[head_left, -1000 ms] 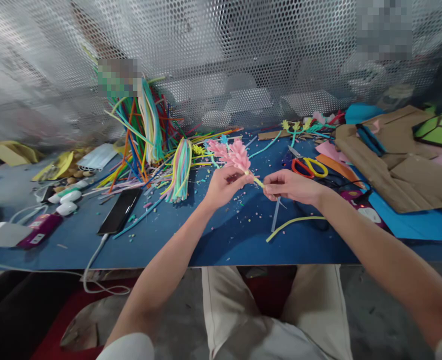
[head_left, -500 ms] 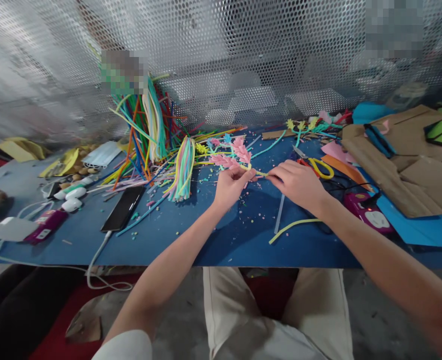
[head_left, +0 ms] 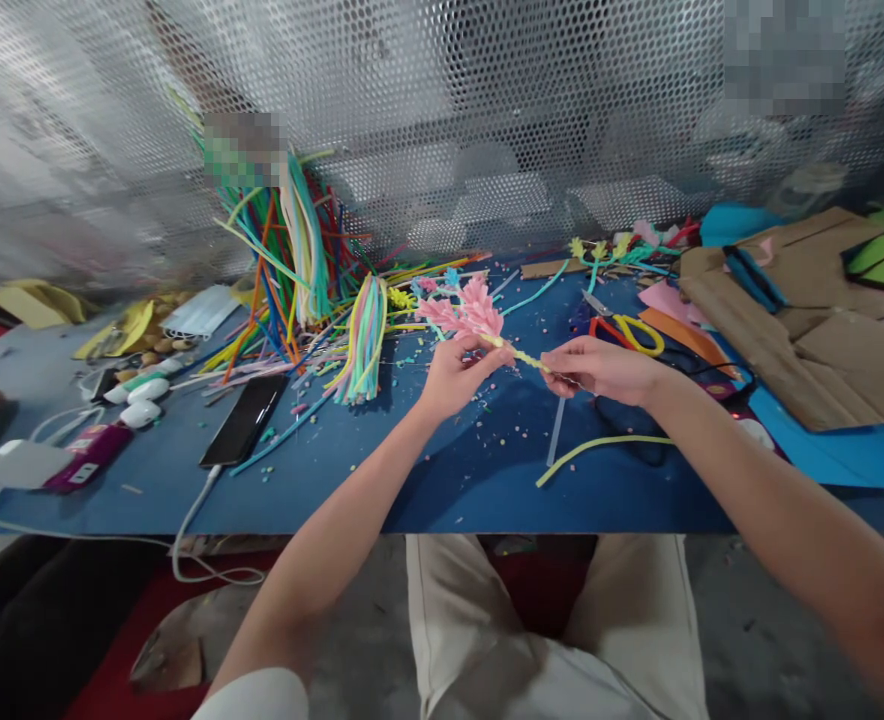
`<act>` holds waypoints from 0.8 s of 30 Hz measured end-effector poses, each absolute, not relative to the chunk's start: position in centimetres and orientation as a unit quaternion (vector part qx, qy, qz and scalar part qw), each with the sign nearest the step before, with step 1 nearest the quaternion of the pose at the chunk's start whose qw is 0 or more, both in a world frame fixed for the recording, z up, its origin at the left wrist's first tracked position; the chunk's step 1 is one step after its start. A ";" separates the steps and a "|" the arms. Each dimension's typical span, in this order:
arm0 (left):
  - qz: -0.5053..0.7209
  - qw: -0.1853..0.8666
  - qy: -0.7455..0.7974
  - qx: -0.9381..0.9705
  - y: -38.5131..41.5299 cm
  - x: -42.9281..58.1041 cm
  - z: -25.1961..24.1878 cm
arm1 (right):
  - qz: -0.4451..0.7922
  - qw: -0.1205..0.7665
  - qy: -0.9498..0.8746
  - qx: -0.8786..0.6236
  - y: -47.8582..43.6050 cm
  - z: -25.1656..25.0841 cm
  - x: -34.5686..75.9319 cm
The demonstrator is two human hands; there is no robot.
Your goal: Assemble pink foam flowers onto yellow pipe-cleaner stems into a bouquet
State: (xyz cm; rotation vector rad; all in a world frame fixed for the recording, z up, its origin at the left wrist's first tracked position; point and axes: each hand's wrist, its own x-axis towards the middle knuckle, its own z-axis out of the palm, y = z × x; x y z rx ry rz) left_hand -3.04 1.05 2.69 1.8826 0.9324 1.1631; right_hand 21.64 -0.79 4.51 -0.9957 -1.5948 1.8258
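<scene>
Starting at the left of the counter (head_left: 427, 490), we saw a phone (head_left: 243, 420) lying flat. Beside it stood a tall heap of coloured pipe cleaners (head_left: 292, 250) with a pastel bunch (head_left: 365, 340) next to it, and neither of our hands touched any of these.

Our left hand (head_left: 453, 375) was closed around the base of a pink flower (head_left: 466, 312), fingers curled just under the fuzzy petals. It held the flower lifted above the middle of the counter. From that base a thin yellow stem (head_left: 526, 358) ran to the right, and our right hand (head_left: 607, 368) was shut on its far end, pinched between thumb and fingertips.

We judged the work well along. The petals looked gathered into a full head and joined to the stem, and only the stem itself seemed to be getting attention. Whether the join under our left fingers was tight we could not tell.

A loose yellow pipe cleaner (head_left: 596, 448) lay unused on the counter below our right wrist. The scissors (head_left: 629, 335) lay just beyond that hand, untouched, with cardboard sheets (head_left: 794, 320) further right.
</scene>
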 end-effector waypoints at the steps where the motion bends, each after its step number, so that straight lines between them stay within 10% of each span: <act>1: 0.449 0.358 0.361 0.735 1.0 -3.1 2.7 | 0.675 0.253 -0.590 -0.364 -0.8 4.4 21.6; 14: 0.445 0.409 0.417 0.679 1.4 -2.3 1.9 | 0.222 0.367 -0.760 -0.488 -0.7 3.7 20.8; 24: 0.400 0.391 0.248 0.791 1.4 -3.3 3.6 | 0.594 0.278 -0.674 -0.340 -1.5 4.5 20.4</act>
